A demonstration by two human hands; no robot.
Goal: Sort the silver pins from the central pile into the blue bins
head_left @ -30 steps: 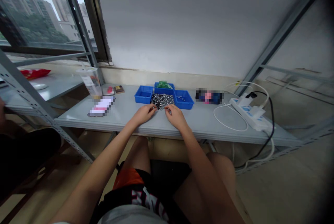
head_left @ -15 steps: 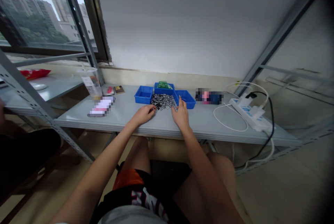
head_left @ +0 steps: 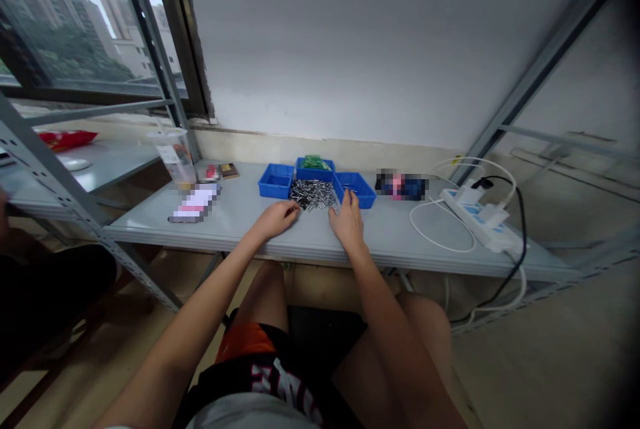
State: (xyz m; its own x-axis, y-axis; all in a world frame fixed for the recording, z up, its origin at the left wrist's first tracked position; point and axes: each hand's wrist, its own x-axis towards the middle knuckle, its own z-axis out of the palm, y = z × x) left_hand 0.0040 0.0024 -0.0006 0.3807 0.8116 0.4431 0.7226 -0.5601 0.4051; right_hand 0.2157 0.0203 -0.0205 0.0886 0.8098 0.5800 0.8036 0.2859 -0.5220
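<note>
A heap of small metal pieces (head_left: 314, 193), silvery and dark and looking like screws, lies on the grey table between three blue trays. At the heap's left front edge, my left hand (head_left: 280, 218) rests with fingers curled together; whatever they pinch is too small to make out. My right hand (head_left: 349, 221) is at the front of the right blue tray (head_left: 367, 197), its thumb apart from the fingers and fingertips by the near rim. A few thin pieces lie inside that tray. The left blue tray (head_left: 276, 190) stands beyond my left hand. Green packets (head_left: 315, 162) fill the back blue tray (head_left: 303, 173).
To the left are a blurred-out phone (head_left: 196, 204), a plastic cup (head_left: 175, 157) and a small dark box (head_left: 230, 170). On the right lie a blurred pink and dark item (head_left: 401, 185), a white cable (head_left: 443, 248) and a power strip (head_left: 483, 224). Another person's dark-clothed leg (head_left: 60, 289) shows at far left.
My right hand's fingers have drawn back and bent slightly at the right tray, where the index finger had pointed further in. My left hand stays nearly still.
</note>
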